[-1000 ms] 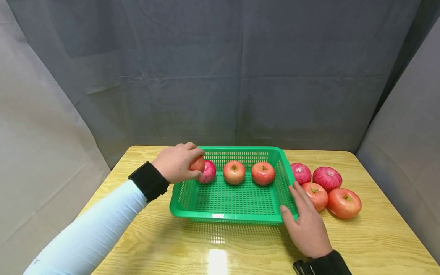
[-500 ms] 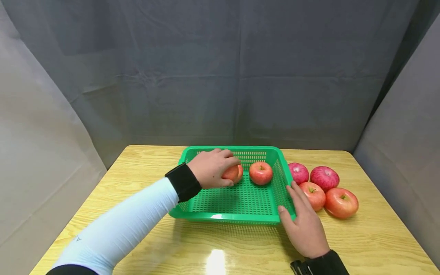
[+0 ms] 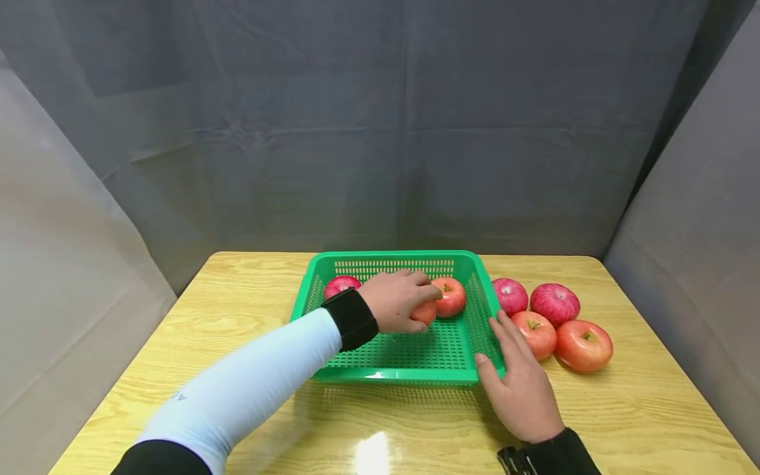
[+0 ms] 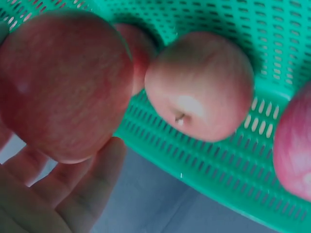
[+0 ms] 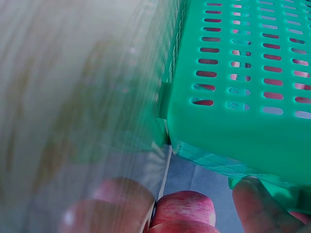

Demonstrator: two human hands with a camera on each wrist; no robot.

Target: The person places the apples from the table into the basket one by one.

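Red apple (image 3: 425, 313), L grip (image 3: 396, 301) (over bskt (image 3: 398, 376))

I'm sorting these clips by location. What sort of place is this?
Probably a staged filming booth rather than a kitchen or shop: a wood-grain table with a dark grey backdrop behind it and paler sheets at both sides.

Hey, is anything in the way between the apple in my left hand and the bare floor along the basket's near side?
Nothing visible: the green basket has open floor on the near side of the held apple. The back-right apple sits behind and right of it, and your right hand is at the right rim.
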